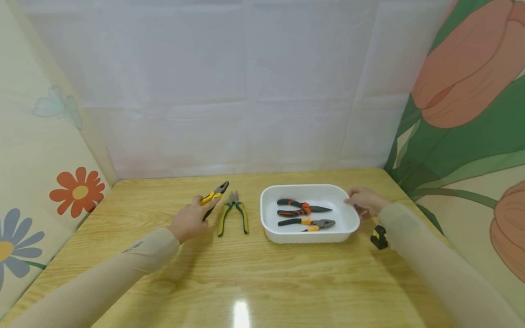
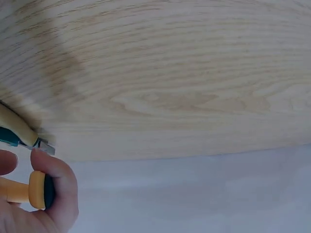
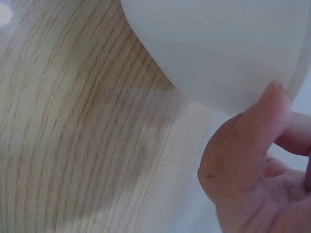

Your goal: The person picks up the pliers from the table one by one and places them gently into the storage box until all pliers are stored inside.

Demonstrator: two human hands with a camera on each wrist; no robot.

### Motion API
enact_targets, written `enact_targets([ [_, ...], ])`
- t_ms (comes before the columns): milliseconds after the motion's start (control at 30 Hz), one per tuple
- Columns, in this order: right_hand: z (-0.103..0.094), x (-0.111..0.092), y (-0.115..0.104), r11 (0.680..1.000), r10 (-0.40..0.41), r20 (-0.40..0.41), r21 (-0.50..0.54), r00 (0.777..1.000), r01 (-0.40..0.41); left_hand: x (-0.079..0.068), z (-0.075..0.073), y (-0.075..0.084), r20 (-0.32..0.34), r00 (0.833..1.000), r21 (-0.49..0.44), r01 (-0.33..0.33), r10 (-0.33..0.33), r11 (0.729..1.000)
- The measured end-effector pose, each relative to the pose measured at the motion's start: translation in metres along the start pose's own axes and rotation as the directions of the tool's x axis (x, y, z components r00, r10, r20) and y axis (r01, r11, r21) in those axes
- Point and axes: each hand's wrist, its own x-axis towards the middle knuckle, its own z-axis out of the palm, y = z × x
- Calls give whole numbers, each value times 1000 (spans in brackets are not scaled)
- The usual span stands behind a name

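My left hand (image 1: pixel 189 220) grips yellow-and-black pliers (image 1: pixel 213 195) by the handles, their dark head pointing up and to the right. In the left wrist view the yellow handle (image 2: pixel 36 190) shows between thumb and fingers. Green-and-yellow pliers (image 1: pixel 234 212) lie on the table just right of that hand, handles spread toward me. At the right end of a white plastic tray (image 1: pixel 303 238), my right hand (image 1: pixel 366 201) pinches the rim. In the tray lie black-and-red long-nose pliers (image 1: pixel 303 207) and, nearer me, black-and-orange pliers (image 1: pixel 307 222).
A small black-and-yellow tape measure (image 1: pixel 379 237) sits right of the tray, close by the right sleeve (image 1: pixel 404 228). The wood-grain table (image 1: pixel 262 282) ends at a pale wall covering (image 1: pixel 246 105). Flower-patterned panels (image 1: pixel 463 114) flank both sides.
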Motion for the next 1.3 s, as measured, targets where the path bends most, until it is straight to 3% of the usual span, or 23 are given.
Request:
enact_targets([
  [300,-1,0,0,1000,0,-5,-27,1000,0,-3,-10,8,-31,994,44,-101,102,994],
  [500,-1,-1,0,1000,8,0,-8,1000,-8,-3,-14,16,-46,977,81,-202,206,976],
  [733,0,-3,-1,1000,2,8,8,1000,-2,-1,-15,26,-37,964,102,-257,262,961],
  [1033,-1,-2,-2,1000,19,-5,0,1000,-19,8,-14,32,-68,910,144,-397,409,907],
  [1300,-1,-2,-3,999,28,-10,-14,1000,-28,18,-10,39,6,917,164,-394,398,904],
])
